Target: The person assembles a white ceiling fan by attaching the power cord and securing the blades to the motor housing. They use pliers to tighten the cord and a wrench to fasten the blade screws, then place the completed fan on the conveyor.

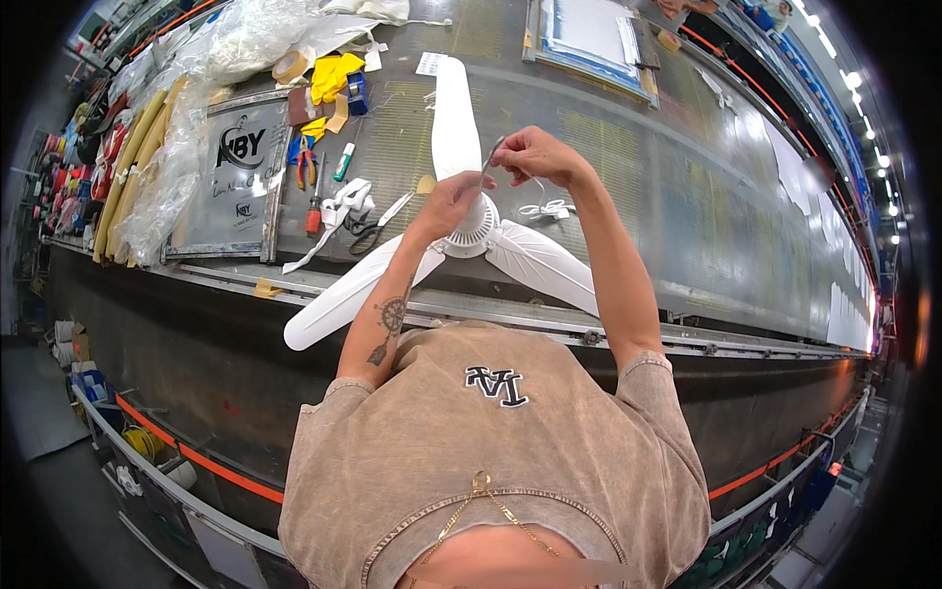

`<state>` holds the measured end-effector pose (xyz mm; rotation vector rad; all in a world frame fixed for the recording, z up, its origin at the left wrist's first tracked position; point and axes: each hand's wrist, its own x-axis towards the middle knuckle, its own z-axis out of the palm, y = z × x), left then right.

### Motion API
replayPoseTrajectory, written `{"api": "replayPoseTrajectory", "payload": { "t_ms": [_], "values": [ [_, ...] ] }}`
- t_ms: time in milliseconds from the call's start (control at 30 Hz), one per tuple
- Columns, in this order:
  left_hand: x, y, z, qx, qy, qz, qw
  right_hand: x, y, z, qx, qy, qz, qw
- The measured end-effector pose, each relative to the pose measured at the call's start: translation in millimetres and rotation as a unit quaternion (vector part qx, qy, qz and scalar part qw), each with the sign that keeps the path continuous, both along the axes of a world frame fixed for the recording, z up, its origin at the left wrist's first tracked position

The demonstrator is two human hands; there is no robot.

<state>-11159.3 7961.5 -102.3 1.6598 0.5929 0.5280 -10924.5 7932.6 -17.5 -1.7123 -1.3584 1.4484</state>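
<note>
A white fan (pixel 473 236) with three blades lies on the long table in front of me, its round slotted hub close to my body. Above the hub my left hand (pixel 454 203) pinches the lower end of a thin grey strip (pixel 490 157); whether it is wire or metal I cannot tell. The fingers of my right hand (pixel 536 157) close on the strip's upper end. A thin white cord runs below my right hand toward a bundled white cord (pixel 547 209) beside the hub.
Left of the fan lie pliers (pixel 306 165), a red-handled screwdriver (pixel 314 214), a green-and-white tube (pixel 343 162), white cloth strips (pixel 345 204) and a framed printing screen (pixel 231 182). Yellow cloth (pixel 336 77) and plastic wrap sit farther off. Stacked frames (pixel 594 44) stand at the back.
</note>
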Motion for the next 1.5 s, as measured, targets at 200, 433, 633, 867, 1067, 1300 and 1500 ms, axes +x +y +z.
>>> {"api": "replayPoseTrajectory", "payload": {
  "t_ms": [200, 433, 633, 867, 1067, 1300, 1500],
  "values": [
    [-1, 3, 0, 0.008, 0.001, -0.002, 1.000, 1, -5, -5, 0.005, 0.050, -0.032, 0.998],
    [0, 4, -5, -0.024, -0.057, -0.007, 0.998, -3, -29, 0, 0.021, 0.069, -0.058, 0.996],
    [-2, 16, -15, -0.115, -0.094, -0.045, 0.988, -21, -40, -11, 0.043, 0.088, -0.151, 0.984],
    [5, 14, -24, -0.072, -0.138, -0.001, 0.988, -18, -46, -10, 0.142, 0.070, -0.140, 0.977],
    [-13, 17, -10, -0.083, -0.067, 0.001, 0.994, 2, -41, -70, 0.163, 0.096, -0.200, 0.961],
    [-15, 27, -6, -0.039, 0.000, -0.050, 0.998, 6, -64, -87, 0.182, -0.107, -0.235, 0.949],
    [-15, 36, -6, -0.047, 0.008, -0.082, 0.996, -32, -49, 34, 0.413, -0.113, -0.067, 0.901]
  ]
}}
